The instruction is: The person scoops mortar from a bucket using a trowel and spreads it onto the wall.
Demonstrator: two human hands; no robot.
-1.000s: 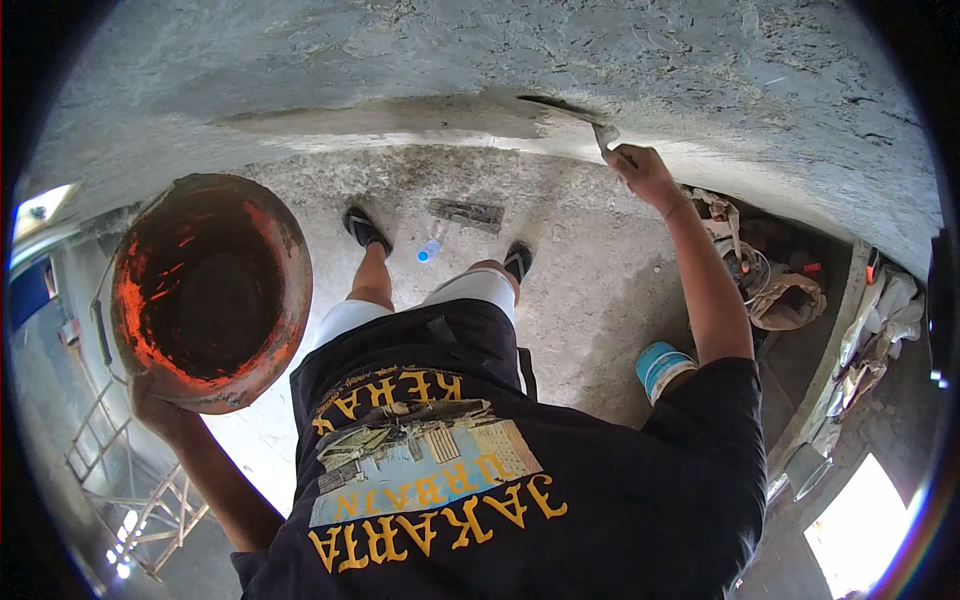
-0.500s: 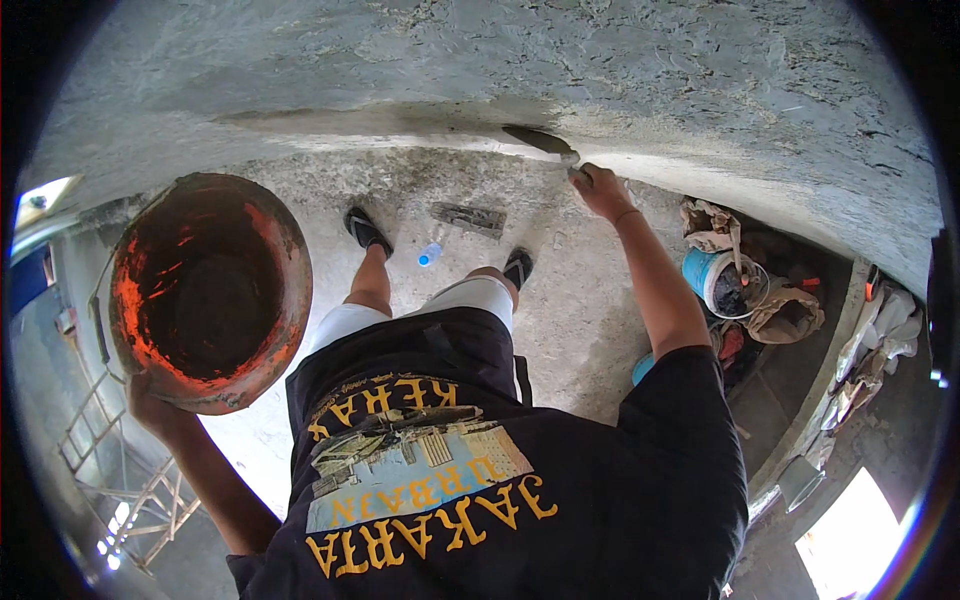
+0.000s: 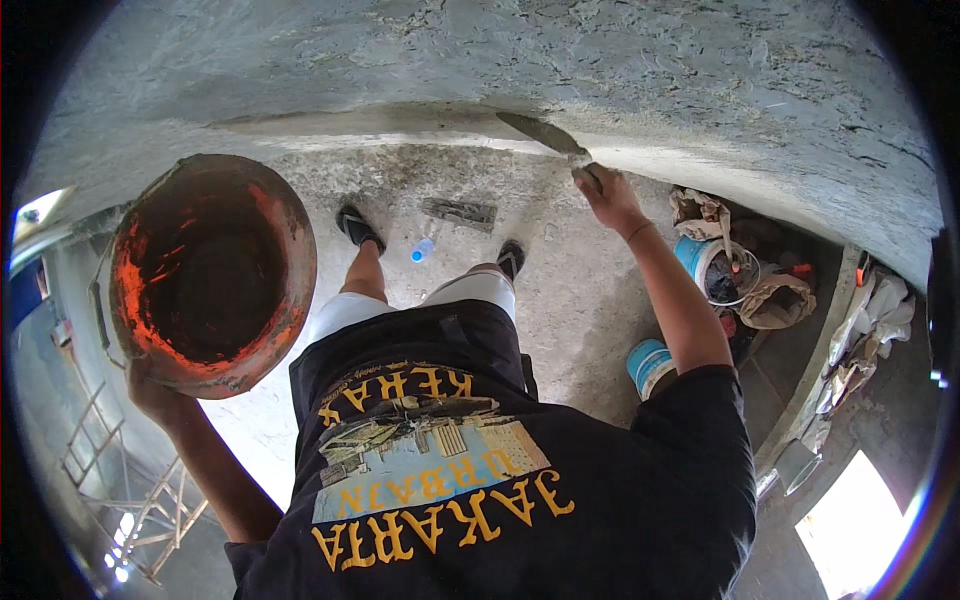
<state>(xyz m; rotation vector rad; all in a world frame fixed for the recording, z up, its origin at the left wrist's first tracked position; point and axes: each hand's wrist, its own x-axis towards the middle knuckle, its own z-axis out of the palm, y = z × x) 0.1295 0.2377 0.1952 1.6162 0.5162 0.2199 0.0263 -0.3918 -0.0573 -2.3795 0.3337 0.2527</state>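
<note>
My left hand [image 3: 155, 390] grips the lower rim of a cement-smeared orange bucket [image 3: 285, 285], tilted so I see its dark inside, at the left. My right hand [image 3: 608, 200] is closed on the handle of a trowel [image 3: 535, 130]. The blade lies on or very close to the rough grey plastered wall [image 3: 700, 70], beside a darker, smoother band along its lower part. On the concrete floor [image 3: 580, 290] between the wall and my sandaled feet lie a grey flat tool [image 3: 460, 212] and a small plastic bottle [image 3: 422, 250] with a blue cap.
At the right stand blue-and-white pails [image 3: 650, 365] and crumpled paper sacks [image 3: 775, 300], beside a ledge with pale wrappings [image 3: 865, 335]. Metal scaffold frames [image 3: 95, 435] are at the lower left. A bright opening [image 3: 855, 510] shows at the lower right.
My right hand and trowel have moved left and a little down along the wall. The bucket in my left hand has shifted slightly upward in view.
</note>
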